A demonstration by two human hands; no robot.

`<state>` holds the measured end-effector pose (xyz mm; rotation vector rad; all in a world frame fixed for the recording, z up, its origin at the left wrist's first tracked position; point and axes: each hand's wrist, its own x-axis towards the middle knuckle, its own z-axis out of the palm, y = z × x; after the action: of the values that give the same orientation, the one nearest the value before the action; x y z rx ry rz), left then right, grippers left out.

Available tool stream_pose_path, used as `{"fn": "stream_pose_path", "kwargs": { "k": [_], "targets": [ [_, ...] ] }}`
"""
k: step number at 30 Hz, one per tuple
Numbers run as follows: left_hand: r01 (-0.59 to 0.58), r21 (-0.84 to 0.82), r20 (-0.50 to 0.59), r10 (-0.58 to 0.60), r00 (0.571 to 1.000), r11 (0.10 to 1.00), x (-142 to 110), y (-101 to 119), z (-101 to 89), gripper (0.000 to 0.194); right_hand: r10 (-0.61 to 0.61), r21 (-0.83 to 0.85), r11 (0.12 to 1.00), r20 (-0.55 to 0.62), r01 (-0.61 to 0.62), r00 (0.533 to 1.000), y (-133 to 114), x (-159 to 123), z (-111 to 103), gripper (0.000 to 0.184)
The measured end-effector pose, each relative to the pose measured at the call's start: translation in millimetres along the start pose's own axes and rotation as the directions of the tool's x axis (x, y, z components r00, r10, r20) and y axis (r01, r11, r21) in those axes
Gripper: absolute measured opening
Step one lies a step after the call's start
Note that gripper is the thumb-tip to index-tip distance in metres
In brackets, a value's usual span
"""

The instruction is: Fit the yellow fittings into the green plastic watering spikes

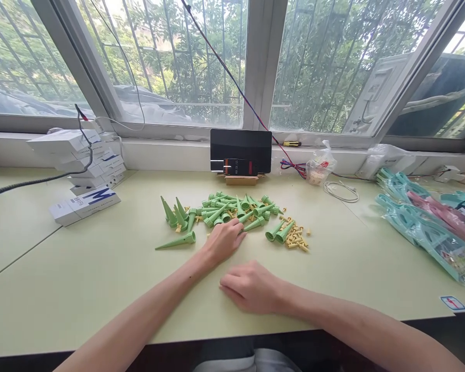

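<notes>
Green hollow plastic spikes (217, 212) with ribbed collars lie heaped at the middle of the table. My left hand (225, 241) reaches to the heap's near edge, its finger and thumb closed at the tip of a green spike (254, 224). Nearer the table's front edge, my right hand (253, 287) rests on the surface with curled fingers; their inside is hidden. Two spikes (281, 233) lie right of the heap, touching small yellow plastic pegs (296, 239). One single spike (177, 241) lies on its side at the left. Several others stand upright (180, 219).
A dark tablet (240, 142) with a phone (237, 167) before it leans at the window sill. White boxes (86, 204) are stacked at the left. Bagged turquoise and pink plastic items (424, 222) lie at the right, near a coiled white cable (341, 191) and a knotted plastic bag (320, 166).
</notes>
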<state>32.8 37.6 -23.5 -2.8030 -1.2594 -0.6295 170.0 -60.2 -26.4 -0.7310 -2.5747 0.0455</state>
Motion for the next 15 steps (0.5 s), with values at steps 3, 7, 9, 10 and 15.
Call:
{"fn": "stream_pose_path", "kwargs": {
  "k": [3, 7, 9, 10, 15],
  "targets": [
    [-0.001, -0.016, 0.016, 0.002, 1.000, 1.000, 1, 1, -0.7, 0.023, -0.056, -0.044, 0.997, 0.037, 0.058, 0.998, -14, -3, -1, 0.028],
    [-0.022, -0.040, 0.018, 0.023, 1.000, 0.999, 1, 2, -1.4, 0.023, -0.169, -0.122, 0.978, 0.016, 0.170, 0.985, -21, -8, -3, 0.020],
    [-0.037, -0.048, 0.014, 0.038, 0.999, 0.998, 1, 3, -1.4, 0.023, -0.240, -0.188, 0.954, -0.006, 0.234, 0.971, -18, -7, -9, 0.021],
    [-0.041, -0.050, 0.011, 0.041, 0.999, 0.998, 1, 3, -1.4, 0.023, -0.274, -0.210, 0.942, -0.036, 0.260, 0.961, -13, -5, -14, 0.024],
    [-0.054, -0.038, 0.058, 0.056, 0.997, 0.998, 1, 2, -1.6, 0.021, -0.249, -0.275, 0.940, -0.138, 0.204, 0.959, 41, 14, -50, 0.033]
  ]
}}
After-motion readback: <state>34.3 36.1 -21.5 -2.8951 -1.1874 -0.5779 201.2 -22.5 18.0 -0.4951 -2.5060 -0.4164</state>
